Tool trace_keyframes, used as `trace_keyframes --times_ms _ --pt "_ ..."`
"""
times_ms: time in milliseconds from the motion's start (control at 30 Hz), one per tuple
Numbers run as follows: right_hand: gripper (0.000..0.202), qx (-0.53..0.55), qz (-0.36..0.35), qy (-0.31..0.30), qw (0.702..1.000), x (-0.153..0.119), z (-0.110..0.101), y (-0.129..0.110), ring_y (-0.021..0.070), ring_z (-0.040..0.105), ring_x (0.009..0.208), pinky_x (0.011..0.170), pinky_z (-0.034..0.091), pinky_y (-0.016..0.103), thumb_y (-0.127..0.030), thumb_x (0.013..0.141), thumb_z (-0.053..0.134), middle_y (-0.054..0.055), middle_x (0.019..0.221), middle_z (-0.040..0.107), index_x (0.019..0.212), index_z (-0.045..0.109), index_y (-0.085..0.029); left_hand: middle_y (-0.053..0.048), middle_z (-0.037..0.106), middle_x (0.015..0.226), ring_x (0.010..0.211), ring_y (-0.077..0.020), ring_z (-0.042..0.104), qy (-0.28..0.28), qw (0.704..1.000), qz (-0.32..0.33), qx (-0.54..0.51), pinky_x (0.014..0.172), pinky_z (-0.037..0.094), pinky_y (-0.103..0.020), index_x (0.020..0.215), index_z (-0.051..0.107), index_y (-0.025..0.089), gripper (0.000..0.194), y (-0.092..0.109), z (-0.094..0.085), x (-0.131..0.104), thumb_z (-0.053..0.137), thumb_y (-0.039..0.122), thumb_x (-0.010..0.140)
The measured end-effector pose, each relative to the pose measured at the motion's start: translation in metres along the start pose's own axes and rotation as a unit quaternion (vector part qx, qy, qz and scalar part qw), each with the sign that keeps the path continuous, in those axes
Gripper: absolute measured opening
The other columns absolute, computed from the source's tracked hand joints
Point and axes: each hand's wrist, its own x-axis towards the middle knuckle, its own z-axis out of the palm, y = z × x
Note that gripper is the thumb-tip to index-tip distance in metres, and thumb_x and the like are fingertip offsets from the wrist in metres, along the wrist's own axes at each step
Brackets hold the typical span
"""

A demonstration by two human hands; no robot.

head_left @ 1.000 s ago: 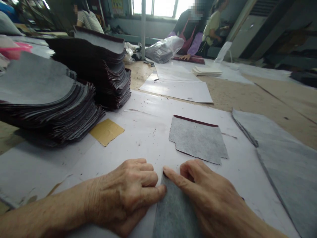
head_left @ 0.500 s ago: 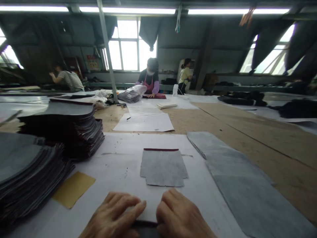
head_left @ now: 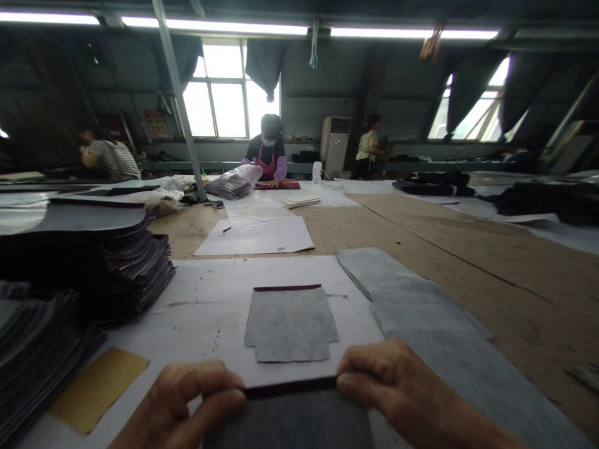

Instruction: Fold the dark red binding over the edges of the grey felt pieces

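A grey fabric piece (head_left: 294, 419) with a dark folded top edge is stretched between my two hands at the bottom of the head view. My left hand (head_left: 180, 405) pinches the left end of that edge between thumb and fingers. At the right end, my right hand (head_left: 397, 386) pinches the same edge. Its lower part runs out of the frame. Just beyond lies another grey fabric piece (head_left: 291, 324), flat on white paper (head_left: 196, 330), with a dark red strip along its top and notched lower corners.
Stacks of grey and dark red pieces (head_left: 135, 262) stand at the left, beside a tan card (head_left: 100, 390). Long grey fabric (head_left: 449, 337) lies to the right. Across the table, a person in purple sleeves (head_left: 266, 156) handles dark red material. Two other people are farther back.
Both hands have moved apart, and the fabric piece's dark edge is now raised into view between them. The view has swung slightly right.
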Motion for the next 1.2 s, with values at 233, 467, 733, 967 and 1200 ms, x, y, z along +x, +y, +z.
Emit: trace_keyframes --times_ms 233,467,733,967,1200 --pt "0.015 0.091 0.068 0.024 0.993 0.078 -0.038 -0.003 0.0059 0.041 0.047 0.046 0.034 0.018 -0.024 0.075 0.051 -0.005 0.053 0.043 0.063 0.052 -0.014 -0.003 0.061 0.058 0.055 -0.0129 0.052 -0.069 0.964 -0.211 -0.149 0.053 0.04 -0.023 0.071 0.067 0.011 0.033 -0.019 -0.011 0.098 0.052 0.041 0.074" --pt "0.023 -0.099 0.089 0.11 0.985 0.128 -0.022 0.024 0.011 0.055 0.068 0.063 0.046 0.027 -0.034 0.085 0.052 0.0 0.077 0.058 0.081 0.058 -0.013 -0.001 0.064 0.062 0.065 -0.0167 0.057 -0.026 0.982 -0.188 -0.017 0.063 0.041 -0.026 0.07 0.071 0.018 0.022 -0.064 0.026 0.134 0.055 0.033 0.07" --pt "0.022 -0.237 0.059 0.14 0.96 0.129 -0.009 0.033 0.015 0.056 0.087 0.081 0.044 0.037 -0.034 0.087 0.051 0.004 0.092 0.06 0.086 0.059 -0.014 -0.001 0.065 0.078 0.077 -0.0168 0.058 0.018 0.979 -0.185 0.088 0.073 0.041 -0.026 0.077 0.072 0.024 0.021 -0.066 0.048 0.126 0.052 0.029 0.076" --pt "0.023 -0.257 0.09 0.121 0.955 0.136 -0.011 0.037 0.0136 0.058 0.08 0.075 0.047 0.034 -0.034 0.088 0.049 0.003 0.089 0.061 0.091 0.059 -0.014 0.0 0.065 0.082 0.075 -0.0158 0.058 0.03 0.97 -0.212 0.116 0.07 0.042 -0.025 0.076 0.072 0.024 0.018 -0.069 0.05 0.128 0.054 0.026 0.073" --pt "0.023 -0.281 0.113 0.13 0.944 0.14 -0.007 0.035 0.0149 0.058 0.085 0.079 0.047 0.036 -0.034 0.088 0.049 0.004 0.094 0.06 0.095 0.058 -0.015 0.0 0.065 0.08 0.073 -0.0165 0.057 0.035 0.961 -0.232 0.145 0.069 0.042 -0.026 0.077 0.07 0.025 0.016 -0.068 0.052 0.128 0.054 0.025 0.072"
